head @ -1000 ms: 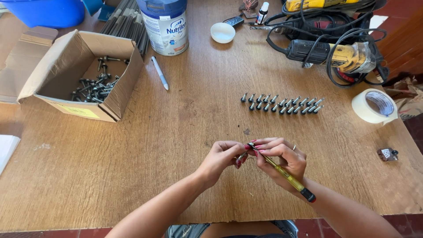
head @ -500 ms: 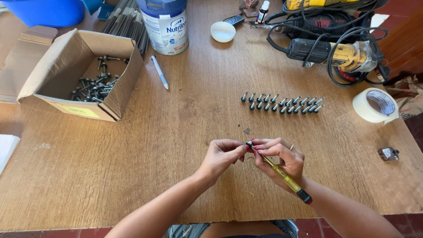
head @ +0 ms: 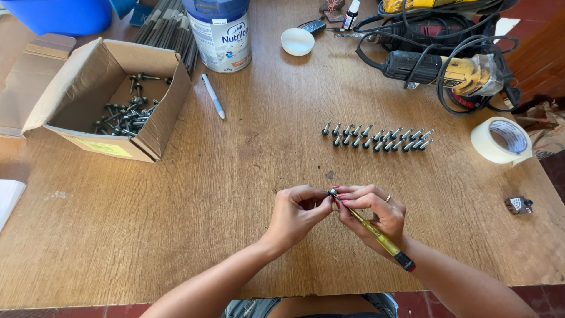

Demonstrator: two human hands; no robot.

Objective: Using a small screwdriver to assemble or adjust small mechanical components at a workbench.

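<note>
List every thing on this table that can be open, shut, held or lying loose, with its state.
Cardboard box: flaps open, screws inside.
Tin can: upright, top out of frame.
Pen: lying loose.
Screws in rows: lying loose.
Tape roll: lying flat.
Screwdriver: held in right hand.
Left hand: pinching at the screwdriver's tip.
Power tool: lying down, cord tangled.

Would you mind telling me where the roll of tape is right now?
In the head view, the roll of tape lies on the wooden table near its right edge, just right of the row of screws and below the power tools.
</note>
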